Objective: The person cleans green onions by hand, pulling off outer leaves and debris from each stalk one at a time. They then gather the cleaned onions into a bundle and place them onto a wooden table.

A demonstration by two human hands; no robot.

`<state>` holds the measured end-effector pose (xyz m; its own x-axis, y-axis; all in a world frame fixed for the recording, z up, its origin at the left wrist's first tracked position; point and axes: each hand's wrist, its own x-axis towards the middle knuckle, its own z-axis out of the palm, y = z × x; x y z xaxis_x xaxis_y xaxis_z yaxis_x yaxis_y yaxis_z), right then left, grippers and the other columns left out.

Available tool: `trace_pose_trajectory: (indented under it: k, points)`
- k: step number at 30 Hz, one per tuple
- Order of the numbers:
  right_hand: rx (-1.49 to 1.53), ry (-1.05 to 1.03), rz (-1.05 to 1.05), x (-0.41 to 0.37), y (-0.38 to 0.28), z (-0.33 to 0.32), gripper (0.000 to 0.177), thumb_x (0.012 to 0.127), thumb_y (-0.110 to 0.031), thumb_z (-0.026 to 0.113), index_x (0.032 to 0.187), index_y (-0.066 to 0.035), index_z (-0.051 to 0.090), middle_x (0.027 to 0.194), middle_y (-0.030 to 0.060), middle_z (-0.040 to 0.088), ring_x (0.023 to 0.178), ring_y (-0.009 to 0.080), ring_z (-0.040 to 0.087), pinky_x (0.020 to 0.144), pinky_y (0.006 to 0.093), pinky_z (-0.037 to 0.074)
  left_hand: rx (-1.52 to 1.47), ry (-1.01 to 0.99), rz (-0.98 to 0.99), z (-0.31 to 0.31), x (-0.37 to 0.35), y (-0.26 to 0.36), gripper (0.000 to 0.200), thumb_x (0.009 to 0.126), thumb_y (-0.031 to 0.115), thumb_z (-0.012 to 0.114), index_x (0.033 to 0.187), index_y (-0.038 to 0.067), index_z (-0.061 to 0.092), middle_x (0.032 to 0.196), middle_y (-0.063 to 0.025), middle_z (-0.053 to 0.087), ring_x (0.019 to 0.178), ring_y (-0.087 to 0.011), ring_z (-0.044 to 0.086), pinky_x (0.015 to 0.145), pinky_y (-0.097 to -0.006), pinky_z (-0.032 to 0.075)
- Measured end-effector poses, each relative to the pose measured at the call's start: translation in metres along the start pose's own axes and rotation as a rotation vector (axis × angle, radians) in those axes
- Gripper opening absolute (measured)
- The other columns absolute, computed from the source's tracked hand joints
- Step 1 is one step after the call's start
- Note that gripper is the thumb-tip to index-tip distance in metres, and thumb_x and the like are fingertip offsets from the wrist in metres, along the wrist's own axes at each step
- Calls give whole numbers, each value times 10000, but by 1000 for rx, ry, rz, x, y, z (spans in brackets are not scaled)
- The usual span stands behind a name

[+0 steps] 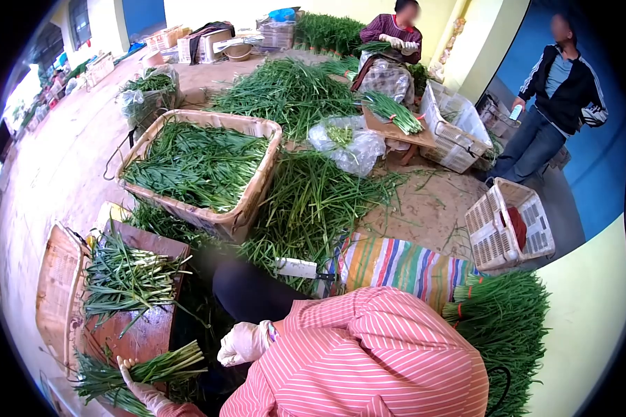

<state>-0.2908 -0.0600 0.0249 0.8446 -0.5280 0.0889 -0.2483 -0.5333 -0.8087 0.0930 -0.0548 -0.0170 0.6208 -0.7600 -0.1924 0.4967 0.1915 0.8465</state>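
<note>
At the lower left, my left hand point(145, 390), in a pale glove, is closed around a bunch of garlic chives point(177, 361) with its pale stem ends toward the right. Beside my knee, my right hand point(245, 343), also gloved, is curled shut; what it holds, if anything, is hidden. A loose pile of garlic chives point(129, 274) lies on the reddish-brown board point(142, 333) just above my left hand. A cleaver-like blade with a dark handle point(295, 267) lies beyond my knee, apart from both hands.
A large crate point(275, 139) full of chives stands ahead, with loose chives point(313, 194) beside it. Banded bundles point(504, 326) lie behind me near a striped sheet point(403, 267). One person point(393, 48) sits handling chives; another point(560, 90) stands at right near a basket point(483, 222).
</note>
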Motion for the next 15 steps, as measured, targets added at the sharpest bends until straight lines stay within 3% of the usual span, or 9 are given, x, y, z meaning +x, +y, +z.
trace_pose_trajectory:
  k: [6,8,10,11,12,14,15]
  points:
    - [-52,66,-8,2,3,-2,160,850,-270,549,829,-139,638,765,61,617,727,283,609,648,386,477,-8,-15,-3,-2,1,-2,372,910,180,577,1237,7,541,859,4,546,806,-116,518,783,-274,442]
    - [-65,33,-6,3,6,-2,215,870,-268,563,1042,-173,650,820,83,642,753,266,630,665,368,491,8,-28,6,0,-3,1,373,911,183,576,1239,10,540,860,4,546,806,-115,518,784,-274,440]
    - [70,288,-49,-3,8,-27,405,883,-271,585,1270,-165,534,925,79,657,799,220,645,680,340,498,21,12,4,6,-6,2,372,913,186,576,1241,14,540,864,2,551,804,-113,520,788,-275,440]
    - [-47,645,-273,7,21,-51,567,845,-263,576,1372,-112,430,954,135,651,823,259,652,717,359,517,18,14,5,9,-8,3,372,913,186,576,1241,14,540,864,2,551,804,-113,520,788,-275,440]
    - [287,391,84,7,47,-99,642,842,-250,593,1410,-74,352,979,121,642,861,248,635,800,338,511,10,-2,3,12,-11,3,372,913,189,576,1242,18,541,868,3,553,801,-112,521,789,-276,440]
    - [-485,782,236,-20,28,-211,401,922,-184,491,1306,-71,464,927,75,632,862,188,599,841,310,484,0,-14,5,8,-11,4,372,914,192,577,1243,21,542,871,4,555,799,-110,522,790,-276,440]
    - [-611,1011,237,-37,86,-263,304,953,-179,467,1217,-42,531,868,60,640,833,164,609,835,307,492,-13,8,-12,5,-8,3,374,915,194,575,1246,24,540,872,7,555,796,-109,521,792,-276,439]
